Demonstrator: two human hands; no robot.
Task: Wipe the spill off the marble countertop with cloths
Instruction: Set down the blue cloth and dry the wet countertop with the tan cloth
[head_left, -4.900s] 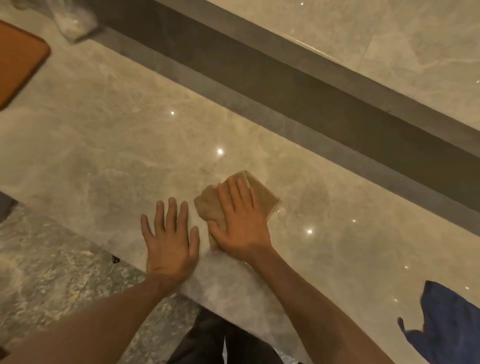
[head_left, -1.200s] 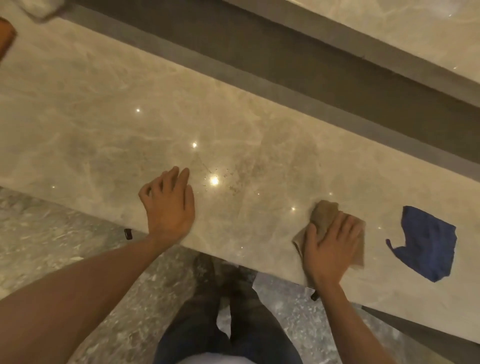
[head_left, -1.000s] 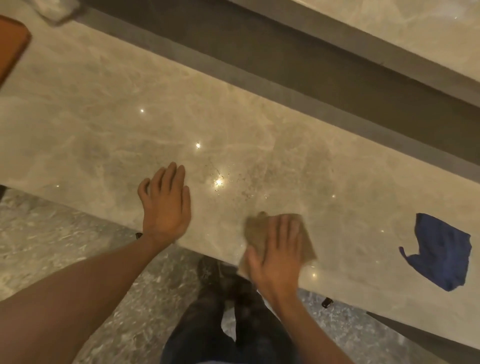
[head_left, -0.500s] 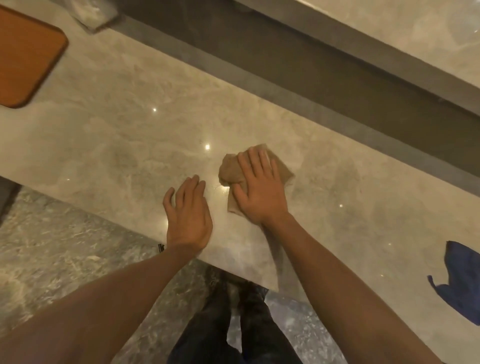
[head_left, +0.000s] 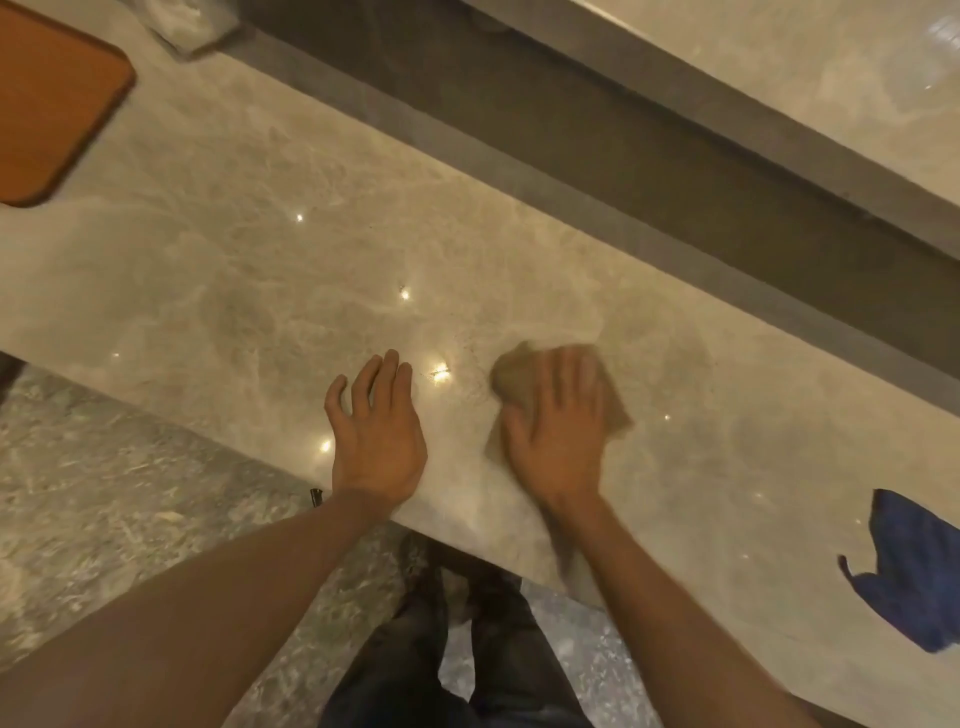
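Observation:
My right hand (head_left: 558, 431) lies flat on a crumpled brown cloth (head_left: 511, 376) and presses it onto the beige marble countertop (head_left: 260, 270); both are motion-blurred. Only the cloth's left and right edges show past my fingers. My left hand (head_left: 376, 431) rests palm-down near the counter's front edge, fingers slightly apart, holding nothing. Fine dark specks (head_left: 467, 358) dot the marble between my two hands. A blue cloth (head_left: 914, 571) lies crumpled at the right edge of the counter.
An orange-brown board (head_left: 52, 98) lies at the far left of the counter, and a clear plastic bag (head_left: 182, 26) sits behind it. A dark recessed ledge (head_left: 623, 156) runs along the back. Below the front edge are the grey stone floor (head_left: 104, 493) and my legs (head_left: 457, 649).
My right hand has slid the brown cloth back toward the right and nearer the front edge. My left hand has stayed planted near the edge.

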